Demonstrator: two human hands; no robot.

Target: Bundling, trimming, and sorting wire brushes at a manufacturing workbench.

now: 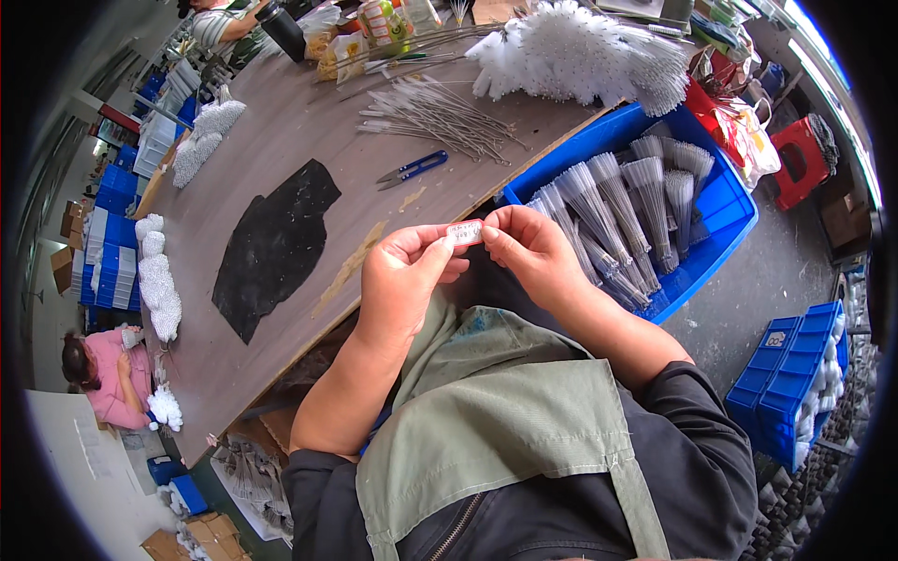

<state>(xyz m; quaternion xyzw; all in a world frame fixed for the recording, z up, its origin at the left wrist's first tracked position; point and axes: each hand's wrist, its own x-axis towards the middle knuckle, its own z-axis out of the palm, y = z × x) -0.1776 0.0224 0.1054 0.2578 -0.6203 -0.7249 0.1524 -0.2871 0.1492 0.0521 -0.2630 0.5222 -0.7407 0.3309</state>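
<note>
**Pinching one small label between two hands**

Pinching together, the left hand (402, 280) and right hand (533, 248) each gripped one small white label (464, 233) at centre frame, fingers curled tight. At eleven o'clock lay one pair of blue scissors (412, 169); at two o'clock sat one blue crate (725, 210) of brush bundles.

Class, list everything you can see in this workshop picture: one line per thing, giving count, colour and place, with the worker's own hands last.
small label: one, white, pinched between both hands
scissors: one, blue-handled, on the table
wire brushes: a loose pile, grey, beyond the scissors
finished brushes: a heap, white, far table edge
black sheet: one, on the table, left
table: one, brown
blue crate: one, right of the table, holding brush bundles
brush bundles: several, grey-white, in the crate
apron: one, green, on the lap
left hand: grip on the label
right hand: grip on the label
</note>
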